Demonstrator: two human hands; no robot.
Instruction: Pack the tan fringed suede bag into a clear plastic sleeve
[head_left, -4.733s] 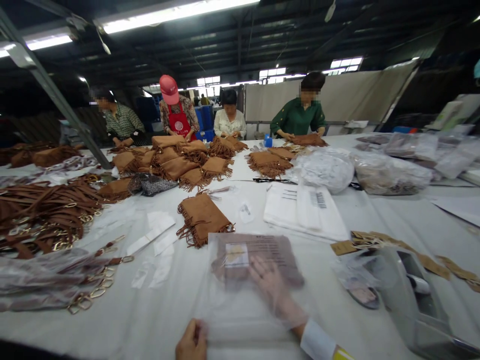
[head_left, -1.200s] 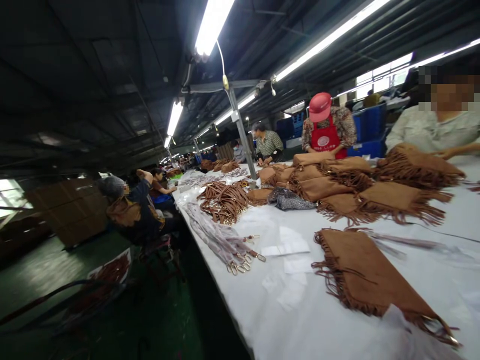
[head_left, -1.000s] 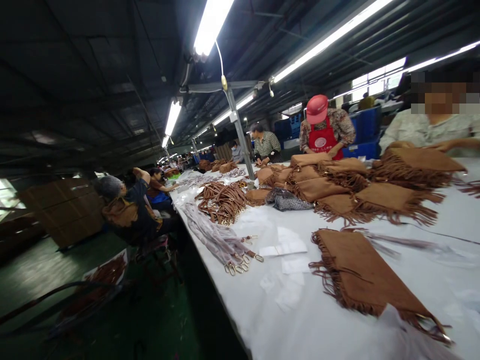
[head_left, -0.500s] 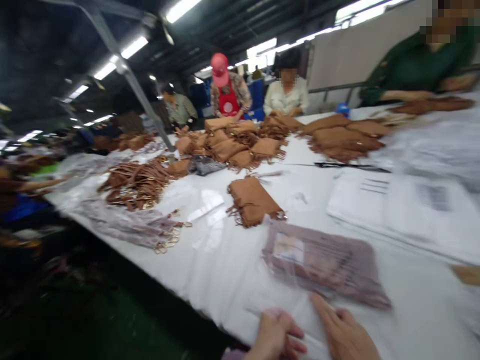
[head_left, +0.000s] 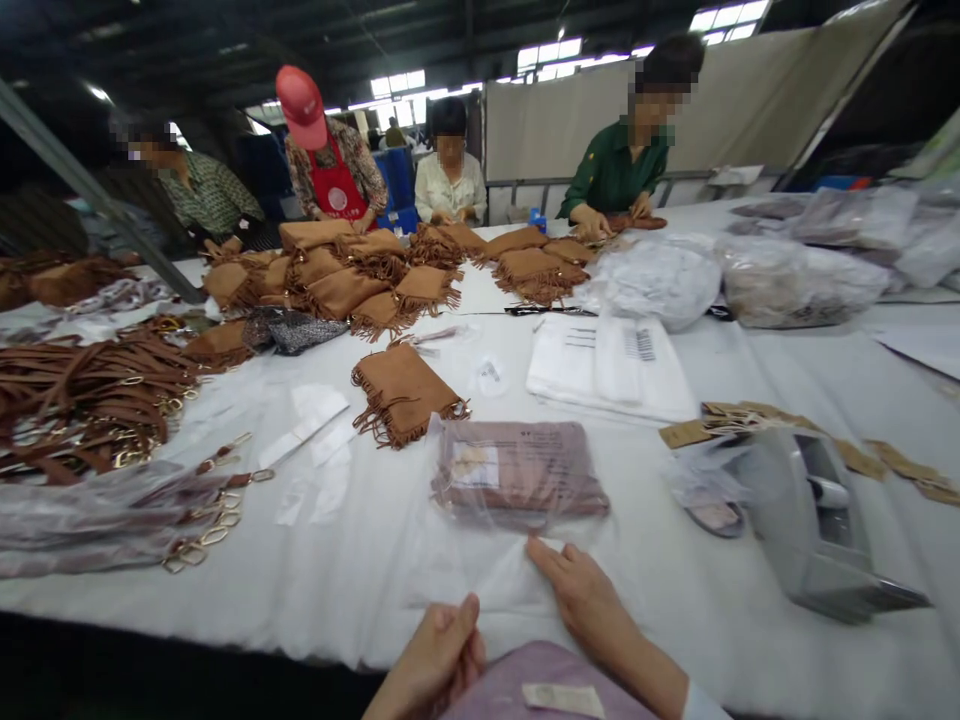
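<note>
A clear plastic bag lies on the table in front of me, with a folded brown item inside and a white label showing through. Its loose, see-through end points toward me. My left hand is at the left of this end, fingers curled and thumb against the film. On the right, my right hand grips the film, its foremost digit close to the packed item. Just beyond the bag lies a brown fringed pouch.
Brown straps and wrapped straps with metal clips lie left. A tape dispenser and cardboard tags stand right. White printed bags lie behind. Several people work across the table, beside piled pouches.
My view has swung right and levelled, bringing the tape dispenser and tags into sight. Both hands stay at the plastic bag's near end, now a little farther apart.
</note>
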